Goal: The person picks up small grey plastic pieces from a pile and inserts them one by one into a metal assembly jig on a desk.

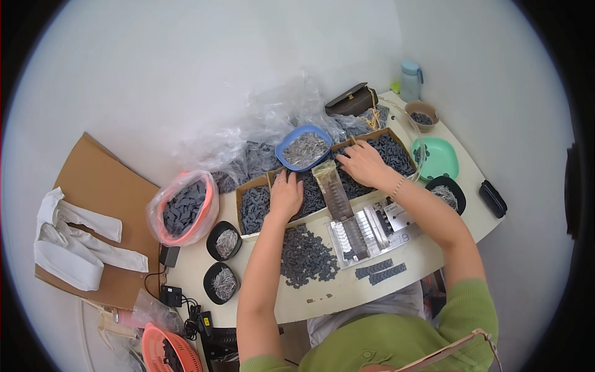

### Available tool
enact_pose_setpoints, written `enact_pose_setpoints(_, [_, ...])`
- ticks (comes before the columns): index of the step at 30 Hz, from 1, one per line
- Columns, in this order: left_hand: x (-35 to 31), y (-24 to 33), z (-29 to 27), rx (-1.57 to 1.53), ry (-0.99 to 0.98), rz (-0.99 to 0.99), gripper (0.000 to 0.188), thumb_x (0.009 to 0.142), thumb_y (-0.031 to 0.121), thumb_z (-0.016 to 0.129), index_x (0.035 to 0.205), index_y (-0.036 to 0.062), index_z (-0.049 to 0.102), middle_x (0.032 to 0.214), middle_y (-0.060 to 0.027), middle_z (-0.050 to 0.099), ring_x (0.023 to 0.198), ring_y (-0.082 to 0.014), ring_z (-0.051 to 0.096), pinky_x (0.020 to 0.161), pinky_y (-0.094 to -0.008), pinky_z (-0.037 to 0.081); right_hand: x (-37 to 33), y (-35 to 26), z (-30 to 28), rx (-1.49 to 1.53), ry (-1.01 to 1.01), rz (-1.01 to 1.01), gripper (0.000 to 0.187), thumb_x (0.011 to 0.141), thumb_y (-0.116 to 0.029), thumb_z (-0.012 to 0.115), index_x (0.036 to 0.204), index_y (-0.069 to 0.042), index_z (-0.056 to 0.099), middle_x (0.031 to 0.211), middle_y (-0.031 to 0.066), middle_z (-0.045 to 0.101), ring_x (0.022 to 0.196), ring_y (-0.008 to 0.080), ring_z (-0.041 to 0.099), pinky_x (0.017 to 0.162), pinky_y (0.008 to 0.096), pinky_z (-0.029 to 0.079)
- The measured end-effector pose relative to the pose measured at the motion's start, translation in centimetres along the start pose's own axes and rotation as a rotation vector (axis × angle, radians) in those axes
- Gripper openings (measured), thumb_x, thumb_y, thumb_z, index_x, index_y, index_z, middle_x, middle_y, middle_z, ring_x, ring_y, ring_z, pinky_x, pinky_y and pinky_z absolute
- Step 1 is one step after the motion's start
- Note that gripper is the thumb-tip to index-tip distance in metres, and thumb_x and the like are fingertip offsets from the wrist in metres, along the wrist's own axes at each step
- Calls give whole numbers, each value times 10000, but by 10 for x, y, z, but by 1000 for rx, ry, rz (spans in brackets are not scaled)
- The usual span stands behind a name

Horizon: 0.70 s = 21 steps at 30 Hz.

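Both my hands reach into a long cardboard tray [249,236] filled with small dark grey pieces [255,208]. My left hand [287,195] is over its left part, fingers apart, their tips among the pieces. Farther right, my right hand [362,164] has its fingers spread and touching the pieces near the tray's back edge. I see nothing held in either hand, though the fingertips are partly hidden. Between my arms stands a metal fixture with slots [370,229], a clear slotted plastic piece [334,193] leaning up from it. A blue bowl [279,155] of thin metal pins sits behind the tray.
Loose grey pieces [308,257] lie heaped on the white table [273,308]; two dark strips [387,274] lie near its front edge. Black bowls [214,296] of pins and a bagged pink basket [211,214] stand left. At right are a green bowl [447,162] and black case [493,199].
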<state>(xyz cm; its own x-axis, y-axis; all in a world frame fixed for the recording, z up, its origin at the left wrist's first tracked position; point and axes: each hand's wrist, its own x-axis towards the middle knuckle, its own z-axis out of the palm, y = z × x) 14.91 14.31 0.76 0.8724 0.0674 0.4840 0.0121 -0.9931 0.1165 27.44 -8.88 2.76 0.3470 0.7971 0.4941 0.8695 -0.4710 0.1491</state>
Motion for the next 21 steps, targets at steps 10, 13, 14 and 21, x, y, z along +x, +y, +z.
enact_pose_setpoints(10, [10, 9, -7, -119, -370, -124, 400, 912, 395, 498, 1215, 150, 586, 1235, -169, 531, 1190, -355, 472, 1037, -517, 299, 31, 4, 28, 224, -410, -100, 320, 844, -326, 563, 988, -60, 667, 1013, 119, 645, 998, 310, 607, 852, 442, 473])
enact_pose_setpoints(13, [4, 12, -19, -202, -398, -10, 345, 890, 338, 560, 1169, 143, 613, 1152, -136, 573, 1120, -338, 519, 981, -444, 376, 24, 9, 14, 269, -443, -133, 289, 831, -314, 600, 972, -72, 669, 1014, 120, 648, 993, 293, 612, 852, 444, 467])
enact_pose_setpoints(14, [1, 10, -27, -238, -422, 13, 330, 888, 316, 572, 1153, 125, 620, 1146, -139, 570, 1112, -339, 517, 964, -435, 388, 24, 6, 6, 274, -434, -150, 268, 826, -305, 614, 964, -82, 671, 1005, 111, 654, 983, 287, 616, 853, 437, 462])
enact_pose_setpoints(21, [-1, 8, -70, -424, -523, 58, 290, 839, 174, 650, 1102, 53, 642, 1137, -149, 582, 1074, -328, 543, 921, -405, 433, 2, 18, -33, 435, -390, -98, 131, 817, -190, 667, 929, -123, 654, 854, 43, 659, 886, 253, 618, 880, 392, 399])
